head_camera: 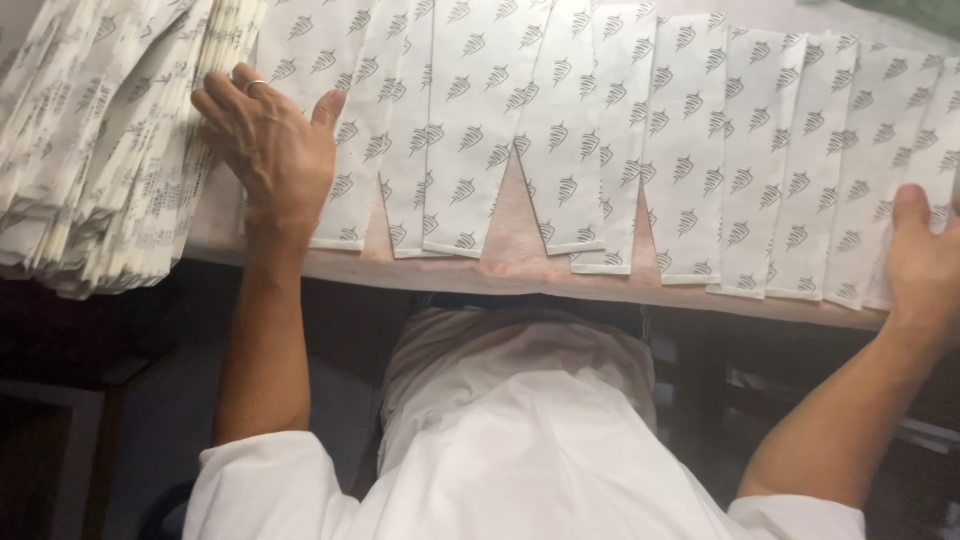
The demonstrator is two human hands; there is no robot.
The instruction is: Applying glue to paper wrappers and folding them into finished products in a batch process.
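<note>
Both hands lie open and flat: left hand (pixel 268 150) and right hand (pixel 925 262) press a fanned row of paper bags (pixel 560 130) (patterned) on the tabletop (pixel 520 268).

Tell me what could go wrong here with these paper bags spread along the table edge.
Several printed paper bags overhang the table edge and might slip off if nudged. The left hand rests beside the tall stack, which leans past the edge and could slide. The right hand might skew the overlapping row.
</note>
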